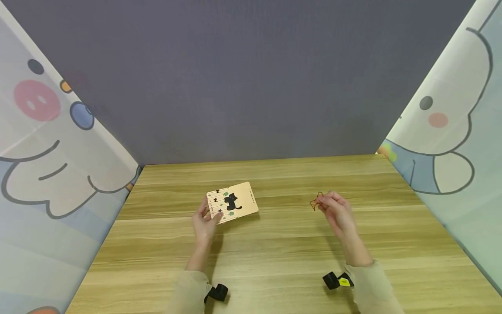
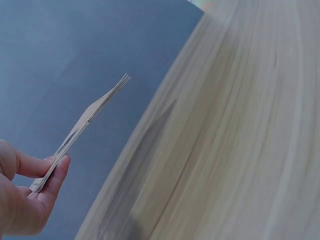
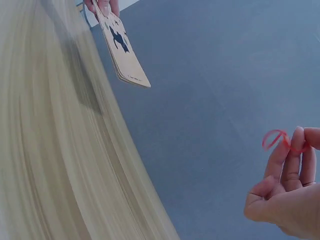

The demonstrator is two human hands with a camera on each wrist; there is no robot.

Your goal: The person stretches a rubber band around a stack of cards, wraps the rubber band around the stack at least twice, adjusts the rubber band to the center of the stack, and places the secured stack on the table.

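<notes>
A thin stack of cream cards [image 1: 245,198] with rounded corners, printed with a black cat and plants, is held above the table. My left hand [image 1: 204,224] pinches its near-left end, thumb over the printed face and fingers beneath. Seen edge-on in the left wrist view, the stack [image 2: 85,122] shows several thin layers, slightly spread at the far end. My right hand [image 1: 338,213] pinches a thin red rubber band [image 1: 313,203] well to the right of the cards. In the right wrist view the band [image 3: 272,140] hangs in a twisted loop at the fingertips.
The wood-grain table [image 1: 274,261] lies under both hands. A dark grey panel [image 1: 251,87] stands along its back edge, with cartoon-printed sheets [image 1: 59,174] at the sides. Black wrist-camera mounts [image 1: 331,280] stick out by the sleeves.
</notes>
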